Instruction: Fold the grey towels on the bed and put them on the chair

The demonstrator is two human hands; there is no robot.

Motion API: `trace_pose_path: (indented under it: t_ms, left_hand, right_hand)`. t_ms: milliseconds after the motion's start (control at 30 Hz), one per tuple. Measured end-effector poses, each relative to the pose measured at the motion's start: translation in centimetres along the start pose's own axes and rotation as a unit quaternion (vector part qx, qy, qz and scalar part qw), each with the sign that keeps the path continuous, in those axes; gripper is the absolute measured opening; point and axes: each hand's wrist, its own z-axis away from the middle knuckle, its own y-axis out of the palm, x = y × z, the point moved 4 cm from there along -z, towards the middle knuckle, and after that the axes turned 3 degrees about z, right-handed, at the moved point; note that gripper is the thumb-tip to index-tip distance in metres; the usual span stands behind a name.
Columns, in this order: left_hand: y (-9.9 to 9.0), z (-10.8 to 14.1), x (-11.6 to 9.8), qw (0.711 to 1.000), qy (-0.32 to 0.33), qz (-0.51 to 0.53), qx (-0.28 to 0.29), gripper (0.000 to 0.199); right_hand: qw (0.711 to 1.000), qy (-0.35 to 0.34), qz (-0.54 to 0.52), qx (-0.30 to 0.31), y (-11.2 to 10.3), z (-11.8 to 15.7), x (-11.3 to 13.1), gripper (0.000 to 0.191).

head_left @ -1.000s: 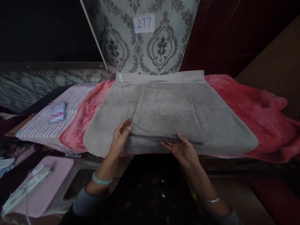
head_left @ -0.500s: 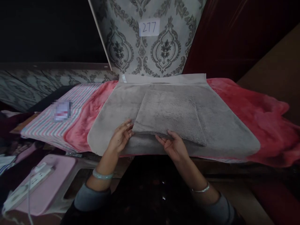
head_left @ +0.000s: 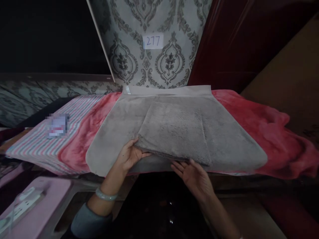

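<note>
A folded grey plush cloth point(head_left: 174, 129) lies on a larger, smooth grey mat point(head_left: 107, 142). My left hand point(head_left: 131, 156) is closed around the cloth's near left corner, thumb uppermost and some fingers hidden beneath. At the near edge, right of the middle, my right hand point(head_left: 193, 176) has its palm turned up and its fingers stretched out. Its fingertips reach to the underside of that edge, which is slightly raised; whether they press on the fabric is hard to see.
Beneath the mat spread a red blanket point(head_left: 251, 122) and a striped sheet point(head_left: 32, 139). A blurred small packet point(head_left: 58, 126) rests on the stripes. A power strip point(head_left: 22, 205) lies on a pink stool point(head_left: 50, 199) at lower left. Patterned wallpaper point(head_left: 147, 20) stands behind.
My left hand has closed on the cloth's near left corner. My right hand has slid right along the near edge, and its fingers have straightened. The view has shifted slightly.
</note>
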Motion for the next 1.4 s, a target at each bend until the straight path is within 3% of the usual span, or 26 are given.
trace_pose_path:
  t_ms: [133,267,333,467,600,667,700,733,800,833,867,933,1033,1133,1267,1333,1400]
  left_hand:
    - [-0.1,-1.1,-1.1,0.998,-0.007,0.031,-0.054,0.031]
    - [0.3,-3.3,-2.4,0.997,-0.034,0.016,-0.073,0.032]
    - [1.0,-4.6,-3.0,0.998,-0.043,0.007,-0.054,0.034]
    - [2.1,-6.8,-4.2,0.997,-0.036,-0.049,-0.048,0.034]
    - [2.5,-9.2,-6.1,0.979,-0.016,-0.188,-0.084,0.04]
    - [2.7,-10.3,-7.6,0.949,0.056,-0.28,-0.136,0.046]
    - [3.1,-10.7,-8.3,0.915,0.122,-0.354,-0.152,0.051]
    - [3.9,-10.9,-8.7,0.864,0.196,-0.44,-0.149,0.057]
    - [6.3,-11.0,-7.8,0.716,0.32,-0.615,-0.078,0.063]
    - [7.3,-10.9,-6.3,0.636,0.347,-0.689,-0.022,0.063]
    - [8.1,-10.8,-4.6,0.575,0.346,-0.74,0.028,0.062]
    - [8.7,-10.6,-1.1,0.5,0.317,-0.801,0.087,0.059]
    - [8.5,-10.2,1.9,0.462,0.29,-0.833,0.094,0.058]
    - [8.1,-10.2,2.3,0.453,0.272,-0.845,0.088,0.06]
    - [8.0,-10.3,1.8,0.448,0.247,-0.855,0.086,0.061]
    - [7.9,-10.3,1.8,0.449,0.244,-0.855,0.085,0.062]
    - [7.8,-10.3,1.8,0.457,0.246,-0.851,0.079,0.065]
  right_hand:
    - [0.992,-0.09,0.041,-0.075,-4.7,0.8,4.9,0.023]
    - [0.98,-0.096,0.156,-0.076,-7.2,-0.5,9.7,0.039]
    - [0.976,-0.083,0.192,-0.059,-7.1,-1.8,11.5,0.047]
    - [0.967,-0.075,0.24,-0.032,-5.5,-5.6,14.1,0.044]
    - [0.935,-0.139,0.31,-0.102,-4.4,-10.0,16.3,0.045]
    - [0.878,-0.214,0.394,-0.167,-3.9,-11.5,17.2,0.045]
    - [0.836,-0.26,0.447,-0.183,-3.4,-11.9,17.5,0.045]
    - [0.788,-0.306,0.503,-0.181,-2.7,-12.1,17.5,0.046]
    - [0.686,-0.37,0.614,-0.13,-0.9,-12.4,16.6,0.051]
    - [0.635,-0.379,0.667,-0.088,0.0,-12.6,15.8,0.054]
    - [0.587,-0.372,0.717,-0.045,0.7,-12.8,14.9,0.057]
    - [0.503,-0.329,0.799,0.027,1.5,-13.7,13.4,0.057]
    - [0.416,-0.261,0.87,0.047,1.2,-15.7,13.5,0.056]
    - [0.372,-0.22,0.901,-0.039,0.1,-18.1,16.0,0.058]
    - [0.361,-0.161,0.909,-0.135,0.2,-19.5,18.6,0.058]
    - [0.359,-0.153,0.905,-0.168,1.3,-19.1,18.4,0.057]
    - [0.345,-0.193,0.903,-0.166,3.1,-18.2,17.0,0.056]
